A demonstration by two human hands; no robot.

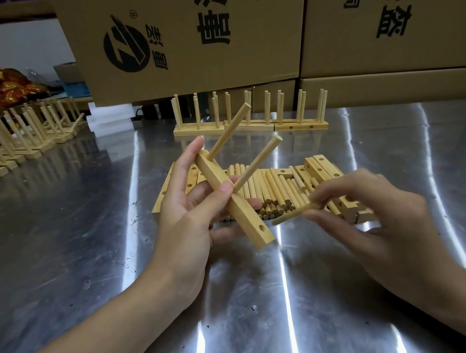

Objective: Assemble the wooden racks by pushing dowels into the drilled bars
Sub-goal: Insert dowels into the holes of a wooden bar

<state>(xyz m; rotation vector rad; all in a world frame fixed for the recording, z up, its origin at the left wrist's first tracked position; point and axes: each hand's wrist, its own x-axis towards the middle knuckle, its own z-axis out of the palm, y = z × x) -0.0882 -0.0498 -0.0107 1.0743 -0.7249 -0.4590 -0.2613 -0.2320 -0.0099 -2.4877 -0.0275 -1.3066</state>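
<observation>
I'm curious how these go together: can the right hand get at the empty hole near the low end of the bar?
Probably yes. The hole on the drilled bar faces the right hand, whose pinched dowel points at it with nothing between; the left hand grips higher up.

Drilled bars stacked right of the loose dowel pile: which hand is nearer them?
Right. The right hand, pinching a dowel, is just in front of the drilled bars. The left hand grips the half-built bar across the dowel pile.

Bright overhead glare streaking the steel table (57,244); wide-angle edge bending.
</observation>
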